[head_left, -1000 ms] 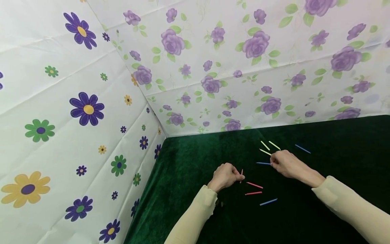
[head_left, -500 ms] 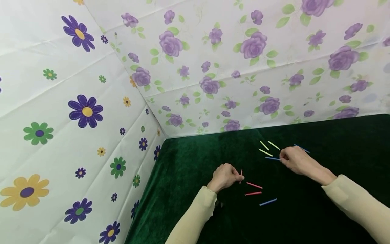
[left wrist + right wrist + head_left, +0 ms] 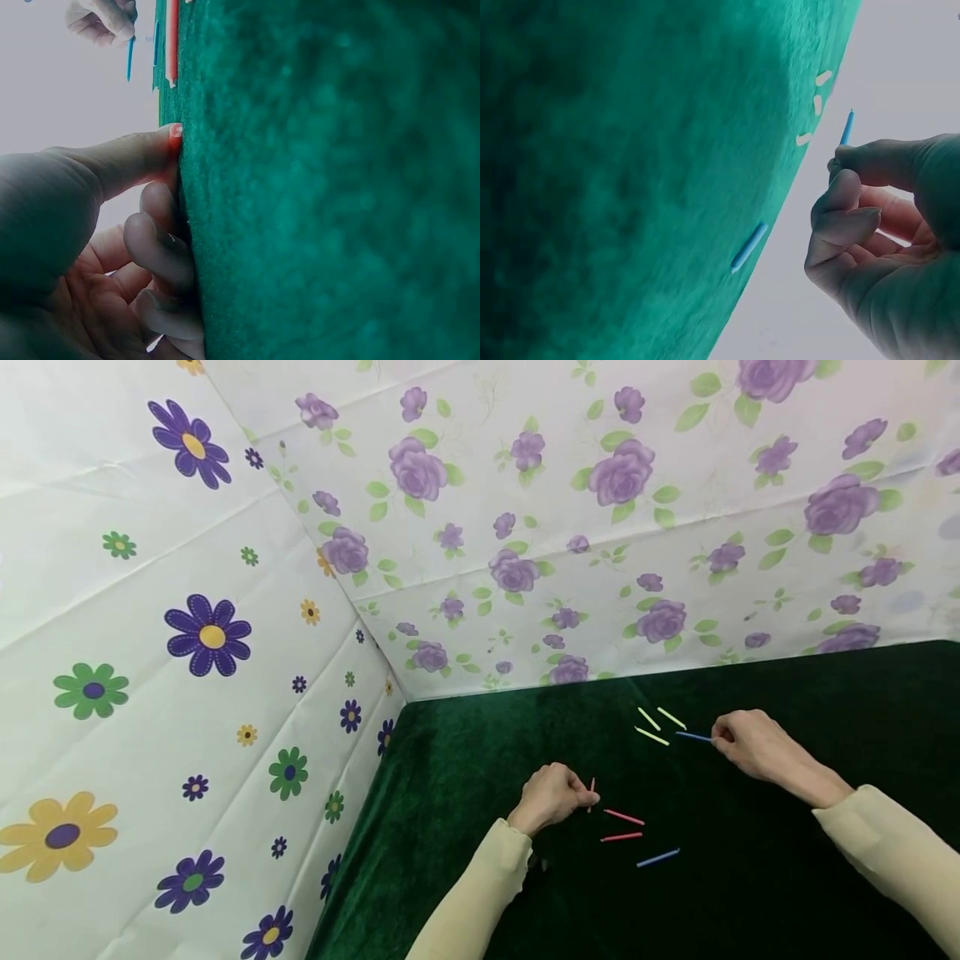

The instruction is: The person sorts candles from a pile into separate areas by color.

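My left hand [image 3: 553,797] rests low on the green cloth and pinches a thin red candle [image 3: 591,793] between thumb and fingers. In the left wrist view the red candle's end [image 3: 176,130] shows at the thumb tip, right against the cloth. Two more red candles [image 3: 624,817] lie just to the right of that hand. My right hand [image 3: 763,747] holds a blue candle [image 3: 693,737] by one end, its other end pointing left. The right wrist view has this blue candle [image 3: 847,127] raised off the cloth, between thumb and forefinger.
Three yellow candles [image 3: 651,736] lie close together near the back, left of my right hand. One blue candle [image 3: 658,857] lies nearer the front. Another blue candle [image 3: 748,247] lies on the green cloth [image 3: 465,760]. Flowered white sheets [image 3: 465,485] stand behind and at left.
My right hand has moved right and slightly back with the blue candle, now covering the blue candle at the back right in the head view. The left hand stays put.
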Demonstrator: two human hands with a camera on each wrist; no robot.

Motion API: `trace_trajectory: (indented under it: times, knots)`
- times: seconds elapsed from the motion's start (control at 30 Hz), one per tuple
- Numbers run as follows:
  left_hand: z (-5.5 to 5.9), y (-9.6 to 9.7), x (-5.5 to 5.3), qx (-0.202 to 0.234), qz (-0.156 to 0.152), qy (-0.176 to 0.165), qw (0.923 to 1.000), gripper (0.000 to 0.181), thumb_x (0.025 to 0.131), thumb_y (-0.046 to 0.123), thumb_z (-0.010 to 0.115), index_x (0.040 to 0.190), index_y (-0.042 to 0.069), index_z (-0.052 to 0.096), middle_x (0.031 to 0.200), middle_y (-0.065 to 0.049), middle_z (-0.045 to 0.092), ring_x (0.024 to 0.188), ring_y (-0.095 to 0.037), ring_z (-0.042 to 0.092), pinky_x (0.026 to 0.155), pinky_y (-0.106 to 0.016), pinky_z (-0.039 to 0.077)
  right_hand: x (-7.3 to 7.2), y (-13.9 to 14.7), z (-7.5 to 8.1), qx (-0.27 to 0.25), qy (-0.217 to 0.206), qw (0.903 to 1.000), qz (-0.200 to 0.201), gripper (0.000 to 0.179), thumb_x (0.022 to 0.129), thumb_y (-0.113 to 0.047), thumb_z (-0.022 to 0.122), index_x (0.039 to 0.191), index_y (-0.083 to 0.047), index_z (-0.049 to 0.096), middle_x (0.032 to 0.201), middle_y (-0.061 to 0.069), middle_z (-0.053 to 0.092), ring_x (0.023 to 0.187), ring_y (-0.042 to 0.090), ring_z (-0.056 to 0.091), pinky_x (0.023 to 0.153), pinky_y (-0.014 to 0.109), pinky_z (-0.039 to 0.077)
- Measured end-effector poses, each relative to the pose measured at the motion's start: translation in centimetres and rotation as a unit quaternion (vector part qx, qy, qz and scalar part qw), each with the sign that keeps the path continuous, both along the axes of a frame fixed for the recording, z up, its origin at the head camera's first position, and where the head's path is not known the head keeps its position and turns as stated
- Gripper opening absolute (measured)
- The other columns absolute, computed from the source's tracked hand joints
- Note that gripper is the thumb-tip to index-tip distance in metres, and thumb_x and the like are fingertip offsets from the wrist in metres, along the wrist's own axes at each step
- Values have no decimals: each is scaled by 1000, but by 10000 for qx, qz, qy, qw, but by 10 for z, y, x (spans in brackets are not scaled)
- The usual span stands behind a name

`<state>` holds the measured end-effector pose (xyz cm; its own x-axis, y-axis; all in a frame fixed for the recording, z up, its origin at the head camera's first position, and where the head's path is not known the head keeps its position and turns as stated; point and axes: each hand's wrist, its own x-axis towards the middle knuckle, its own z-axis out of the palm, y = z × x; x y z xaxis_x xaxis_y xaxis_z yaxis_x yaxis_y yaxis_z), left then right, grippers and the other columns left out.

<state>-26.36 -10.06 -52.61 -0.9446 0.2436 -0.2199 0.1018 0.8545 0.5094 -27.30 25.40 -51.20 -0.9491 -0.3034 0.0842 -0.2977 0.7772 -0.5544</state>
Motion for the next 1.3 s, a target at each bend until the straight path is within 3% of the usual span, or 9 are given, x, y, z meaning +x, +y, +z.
trace_trajectory:
  times: [0.4, 0.6, 0.83, 1.3]
  knots:
    - [1, 0, 1, -4, 2, 4, 10000, 33, 97, 41, 84, 70, 24, 78, 74, 10, 66, 61, -10, 49, 59, -28, 38, -5, 29, -1, 22, 145, 9995, -283, 21, 106, -8, 59, 109, 6, 74, 88, 9, 70, 68, 14, 53, 60, 28, 42]
    - [1, 0, 1, -8, -7, -1, 10000, 32, 97, 41, 84, 70, 24, 79, 74, 10, 66, 62, -10, 49, 59, -28, 37, -8, 43, -4, -38, -153, 9985, -523, 23, 107, -9, 58, 110, 8, 73, 86, 11, 67, 68, 18, 55, 58, 31, 43]
    - [1, 1, 0, -4, 7, -34, 10000, 32, 97, 41, 84, 71, 24, 78, 75, 10, 65, 62, -10, 49, 59, -28, 37, -15, 57, -12, -13, -67, 9968, -793, 24, 102, -6, 56, 106, 9, 74, 84, 11, 68, 67, 20, 55, 60, 32, 42]
    - [0, 1, -1, 7, 34, -53, 10000, 32, 97, 42, 84, 71, 24, 78, 76, 10, 66, 62, -10, 50, 58, -28, 38, -29, 76, -17, 228, -260, 9962, -796, 22, 103, -7, 60, 105, 10, 75, 89, 18, 73, 71, 22, 58, 65, 37, 48]
